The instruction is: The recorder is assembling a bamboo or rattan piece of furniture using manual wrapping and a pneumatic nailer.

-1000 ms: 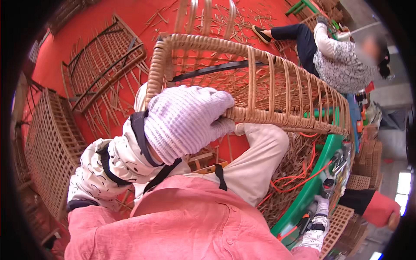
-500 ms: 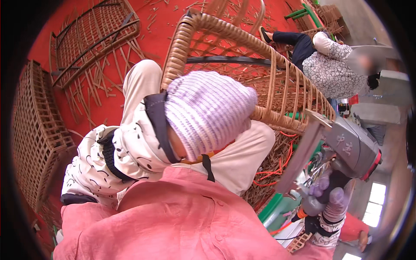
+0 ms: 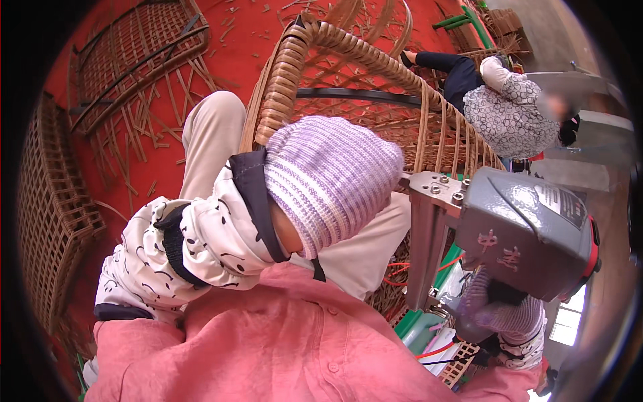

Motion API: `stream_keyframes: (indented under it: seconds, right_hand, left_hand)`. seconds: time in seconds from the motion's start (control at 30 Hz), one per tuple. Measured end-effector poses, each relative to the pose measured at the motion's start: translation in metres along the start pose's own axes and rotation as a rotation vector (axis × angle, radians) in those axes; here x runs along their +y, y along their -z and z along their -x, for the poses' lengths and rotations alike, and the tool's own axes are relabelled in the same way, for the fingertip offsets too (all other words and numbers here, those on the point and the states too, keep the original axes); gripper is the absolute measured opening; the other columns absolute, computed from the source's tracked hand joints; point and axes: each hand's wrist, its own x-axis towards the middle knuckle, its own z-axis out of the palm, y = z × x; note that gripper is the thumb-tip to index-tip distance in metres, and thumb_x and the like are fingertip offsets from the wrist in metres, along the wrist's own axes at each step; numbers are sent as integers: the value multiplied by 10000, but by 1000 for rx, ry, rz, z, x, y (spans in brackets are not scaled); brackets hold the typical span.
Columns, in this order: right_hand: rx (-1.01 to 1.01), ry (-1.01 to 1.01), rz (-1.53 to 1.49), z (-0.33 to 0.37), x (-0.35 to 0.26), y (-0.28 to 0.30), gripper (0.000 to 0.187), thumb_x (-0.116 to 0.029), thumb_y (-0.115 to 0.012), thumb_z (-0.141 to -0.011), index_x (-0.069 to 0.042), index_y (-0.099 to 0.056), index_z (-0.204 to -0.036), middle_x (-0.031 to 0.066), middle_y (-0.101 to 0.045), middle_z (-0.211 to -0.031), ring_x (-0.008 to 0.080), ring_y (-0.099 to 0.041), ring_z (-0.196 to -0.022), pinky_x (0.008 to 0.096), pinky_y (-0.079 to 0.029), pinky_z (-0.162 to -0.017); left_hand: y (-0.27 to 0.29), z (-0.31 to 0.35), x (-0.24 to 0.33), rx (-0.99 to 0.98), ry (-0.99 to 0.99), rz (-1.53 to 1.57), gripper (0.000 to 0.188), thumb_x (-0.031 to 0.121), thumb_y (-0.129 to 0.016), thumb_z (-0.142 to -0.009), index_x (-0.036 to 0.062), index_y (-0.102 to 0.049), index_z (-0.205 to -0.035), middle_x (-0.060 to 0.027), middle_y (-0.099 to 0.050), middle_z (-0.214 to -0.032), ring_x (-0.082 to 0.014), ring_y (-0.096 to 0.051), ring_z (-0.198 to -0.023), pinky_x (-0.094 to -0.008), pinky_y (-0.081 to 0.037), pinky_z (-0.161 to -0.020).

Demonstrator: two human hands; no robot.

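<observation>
Red floor [image 3: 251,47] fills the upper left & centre, w/ loose wood strips [image 3: 140,134] scattered over it. Upper left: a flat-lying woven panel [image 3: 140,53] w/ dark bars. Far left edge: an open-weave brown crate [image 3: 60,214]. Upper right: a co-worker [image 3: 509,114] in a patterned top & dark trousers, near a green stand [image 3: 462,20]; grey wall & floor beyond. Bright window [image 3: 568,321] at lower right.

Main item: a brown woven basket [image 3: 372,57], upper centre, tilted, thick wrapped rim, a dark strip [image 3: 362,96] across its inside. It sits by the person's pale-trousered knee [image 3: 218,127].

L hand [image 3: 335,181], mid-frame, purple-&-white knit glove, back toward the camera: curled over the basket's near edge, fingertips hidden, so can't tell how tight. R hand [image 3: 499,311], lower right, same kind of glove: fingers wrapped round the handle of a grey nail gun [image 3: 529,231] w/ a red-trimmed end. Gun's metal nose is just beside the L glove & near the basket; can't tell if it touches.

Below the gun: part of a green worktop [image 3: 412,329] & an orange cord [image 3: 437,351]. Btm centre: the person's pink shirt [image 3: 288,342]; L forearm in a white patterned sleeve cover [image 3: 218,231].
</observation>
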Motion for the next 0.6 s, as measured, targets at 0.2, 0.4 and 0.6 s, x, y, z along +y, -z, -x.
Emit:
stream_keyframes:
  seconds: [0.2,0.4,0.6]
  right_hand:
    - [178,-54,-229,3,7,3,425,-22,-657,-719,43,-525,-1118,97,-597,-1009,144,-601,-862,241,-500,-721]
    - [249,-26,-143,-1,-11,-2,352,28,-572,-778,28,-533,-1128,78,-606,-1015,119,-599,-913,219,-500,-748]
    - [-7,-171,250,1,-27,4,450,28,-675,-714,22,-534,-1141,62,-606,-1011,77,-567,-935,213,-486,-718]
  left_hand:
    - [8,-8,2,51,-136,64,208,288,-592,-815,80,-599,-810,-112,-622,-722,-308,-627,-699,-424,-500,-615]
    - [-4,-9,-18,77,-152,70,227,305,-595,-813,79,-594,-798,-107,-619,-708,-301,-628,-690,-420,-500,-606]
    - [-18,-19,-17,61,-151,26,230,313,-612,-794,84,-589,-781,-103,-619,-697,-298,-628,-668,-414,-502,-597]
